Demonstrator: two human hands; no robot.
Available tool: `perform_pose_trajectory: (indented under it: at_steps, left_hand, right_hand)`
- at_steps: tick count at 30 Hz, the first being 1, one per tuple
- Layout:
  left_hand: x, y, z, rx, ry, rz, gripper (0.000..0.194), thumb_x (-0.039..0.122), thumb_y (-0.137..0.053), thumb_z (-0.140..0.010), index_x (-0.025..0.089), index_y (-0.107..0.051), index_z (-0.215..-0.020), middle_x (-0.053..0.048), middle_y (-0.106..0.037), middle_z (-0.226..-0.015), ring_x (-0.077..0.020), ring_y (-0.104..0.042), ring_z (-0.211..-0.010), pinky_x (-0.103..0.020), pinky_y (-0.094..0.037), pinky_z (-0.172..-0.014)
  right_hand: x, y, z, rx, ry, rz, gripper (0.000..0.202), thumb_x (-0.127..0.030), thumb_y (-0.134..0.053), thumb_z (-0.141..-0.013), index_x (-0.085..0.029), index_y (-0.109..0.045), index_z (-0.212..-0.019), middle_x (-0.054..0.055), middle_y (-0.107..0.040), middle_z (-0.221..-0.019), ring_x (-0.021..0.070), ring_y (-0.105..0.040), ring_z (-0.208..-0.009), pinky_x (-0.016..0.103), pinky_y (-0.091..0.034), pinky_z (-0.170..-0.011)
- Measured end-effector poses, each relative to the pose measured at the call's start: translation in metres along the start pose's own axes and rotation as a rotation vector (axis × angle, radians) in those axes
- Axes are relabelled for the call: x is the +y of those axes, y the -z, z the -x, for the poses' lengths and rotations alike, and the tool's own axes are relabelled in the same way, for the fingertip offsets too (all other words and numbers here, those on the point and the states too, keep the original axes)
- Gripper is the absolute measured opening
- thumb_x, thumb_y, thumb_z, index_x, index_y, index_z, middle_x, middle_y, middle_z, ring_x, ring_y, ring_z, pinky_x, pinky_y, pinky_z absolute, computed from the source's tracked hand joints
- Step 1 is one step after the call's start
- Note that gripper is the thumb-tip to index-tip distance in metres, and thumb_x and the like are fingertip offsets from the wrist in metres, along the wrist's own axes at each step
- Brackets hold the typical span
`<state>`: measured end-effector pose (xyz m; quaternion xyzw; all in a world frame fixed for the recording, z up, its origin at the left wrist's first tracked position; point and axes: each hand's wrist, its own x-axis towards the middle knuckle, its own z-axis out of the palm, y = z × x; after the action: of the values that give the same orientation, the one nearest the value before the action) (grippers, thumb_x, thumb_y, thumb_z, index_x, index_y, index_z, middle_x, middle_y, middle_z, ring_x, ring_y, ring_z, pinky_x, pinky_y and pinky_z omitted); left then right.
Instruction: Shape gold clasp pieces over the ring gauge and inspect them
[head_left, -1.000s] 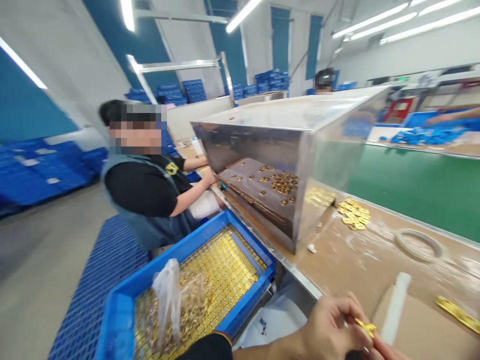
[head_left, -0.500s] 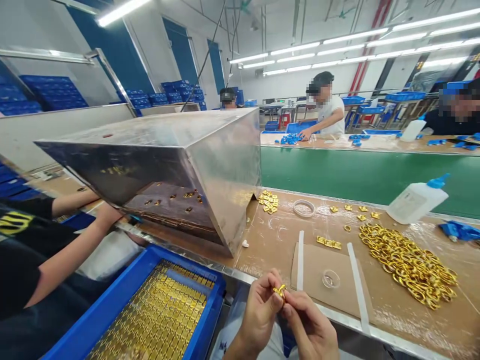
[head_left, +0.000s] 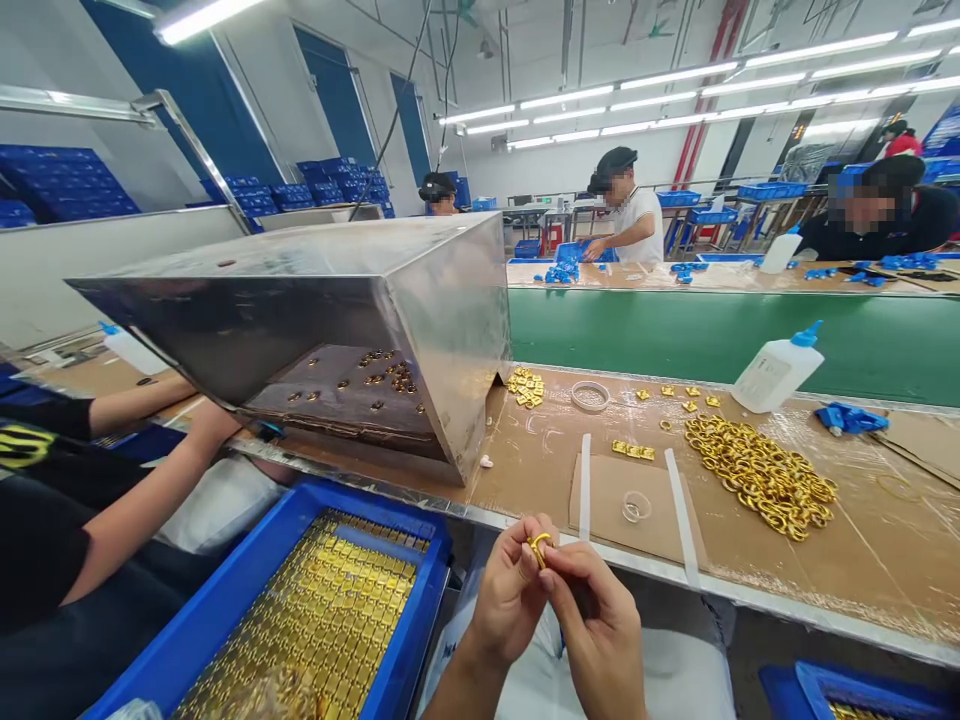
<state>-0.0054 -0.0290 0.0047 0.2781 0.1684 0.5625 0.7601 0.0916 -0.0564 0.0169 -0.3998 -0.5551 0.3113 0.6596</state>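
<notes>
Just off the table's front edge, my left hand (head_left: 507, 590) and my right hand (head_left: 596, 625) meet, their fingertips pinching one small gold ring piece (head_left: 540, 548) between them. A heap of gold rings (head_left: 757, 475) lies on the table to the right. Behind the cardboard pad (head_left: 607, 495) sits a short row of gold square pieces (head_left: 634, 450); a small clear dish (head_left: 635, 507) rests on the pad. More gold pieces (head_left: 526, 387) are piled beside the metal box. To my left, a blue tray (head_left: 437, 565) holds rows of gold pieces.
A large metal box (head_left: 442, 350) stands on the table at left, with a person's arms (head_left: 142, 510) beside it. A white bottle (head_left: 776, 372) stands behind the ring heap. Beyond the green belt (head_left: 675, 335), several people sit or stand. A round clear ring (head_left: 590, 397) lies behind the pad.
The view has turned right, showing a blue tray at the lower right. Both hands still hold the gold piece, which has been turned between the fingertips.
</notes>
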Motion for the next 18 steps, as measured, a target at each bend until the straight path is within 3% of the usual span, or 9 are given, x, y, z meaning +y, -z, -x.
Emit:
perform_pose_trajectory:
  at_steps: [8,18]
  left_hand:
    - [0.021,-0.019,0.023,0.086,0.13,0.134,0.053,0.048,-0.093,-0.064,0.016,-0.052,-0.071,0.004,-0.042,-0.071,-0.0113,-0.042,-0.066,-0.027,-0.041,-0.069]
    - [0.028,-0.027,0.048,0.065,0.085,0.152,0.054,0.047,-0.094,-0.063,0.017,-0.049,-0.07,0.005,-0.045,-0.071,-0.0102,-0.045,-0.063,-0.026,-0.041,-0.063]
  right_hand:
    - [-0.016,-0.008,0.022,-0.016,0.059,0.103,0.025,-0.028,-0.07,-0.093,-0.023,-0.07,-0.117,0.007,-0.078,-0.099,0.0206,-0.076,-0.083,0.03,-0.065,-0.071]
    - [-0.036,-0.015,0.035,-0.092,0.144,0.156,0.023,-0.019,-0.065,-0.093,-0.023,-0.068,-0.115,0.005,-0.078,-0.099,0.0206,-0.076,-0.084,0.03,-0.065,-0.072]
